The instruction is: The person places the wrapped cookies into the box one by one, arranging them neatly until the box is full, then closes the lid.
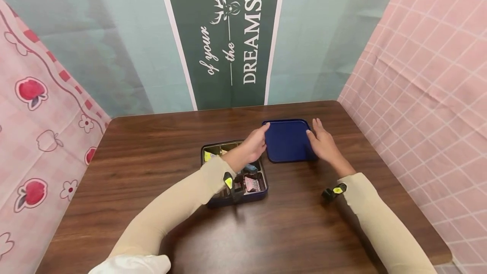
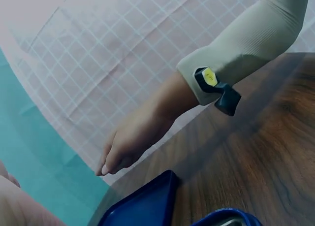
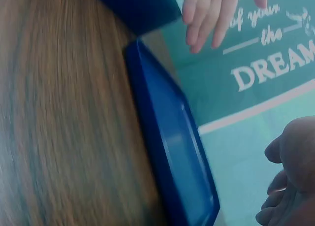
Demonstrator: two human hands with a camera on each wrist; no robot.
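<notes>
A dark blue rectangular lid (image 1: 288, 141) lies flat on the wooden table with its raised rim upward. Left of it stands a matching blue box (image 1: 253, 197) with compartments of small wrapped snacks. My left hand (image 1: 254, 145) is over the box's far right corner, near the lid's left edge; in the right wrist view its fingers (image 3: 209, 19) are straight and hold nothing. Beyond the lid's right edge hovers my right hand (image 1: 323, 143), thumb apart from the fingers. From the left wrist view, the right hand (image 2: 138, 137) appears above the lid (image 2: 145, 204) with a gap between.
In the box are a pink packet (image 1: 252, 184), a blue packet (image 1: 250, 168) and a yellow one (image 1: 209, 155); my left forearm covers part of it. A green lettered curtain (image 1: 232, 54) hangs behind the table (image 1: 160, 138), with pink cloths at both sides.
</notes>
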